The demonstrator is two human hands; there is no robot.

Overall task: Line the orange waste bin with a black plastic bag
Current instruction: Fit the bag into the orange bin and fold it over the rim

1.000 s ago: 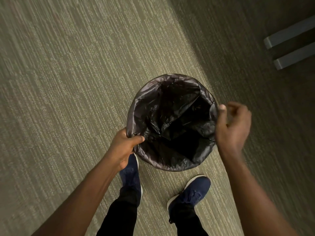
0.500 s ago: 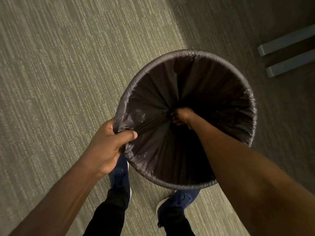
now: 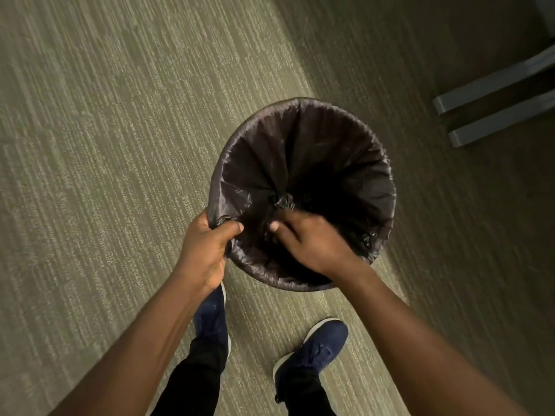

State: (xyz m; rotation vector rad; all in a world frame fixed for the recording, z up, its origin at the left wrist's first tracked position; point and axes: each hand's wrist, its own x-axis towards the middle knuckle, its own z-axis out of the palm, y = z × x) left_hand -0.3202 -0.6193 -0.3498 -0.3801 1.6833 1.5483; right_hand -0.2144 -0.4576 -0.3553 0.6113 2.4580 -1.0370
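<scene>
The waste bin stands on the carpet with a black plastic bag (image 3: 315, 151) stretched over its whole rim, so none of the orange shows. My left hand (image 3: 207, 250) grips the bag-covered rim at the near left. My right hand (image 3: 306, 238) is inside the mouth of the bin, fingers bent against the bag near a gathered bunch of plastic (image 3: 285, 202) at the centre. Whether those fingers pinch the plastic I cannot tell.
Greenish striped carpet (image 3: 105, 145) lies all around. Two grey furniture feet (image 3: 492, 115) rest on the floor at the upper right. My two blue shoes (image 3: 315, 346) stand just below the bin.
My right arm has drawn back out of the bin's depth, so the hand is now near the rim. The bin looks smaller and farther than half a second ago. My left hand keeps its grip.
</scene>
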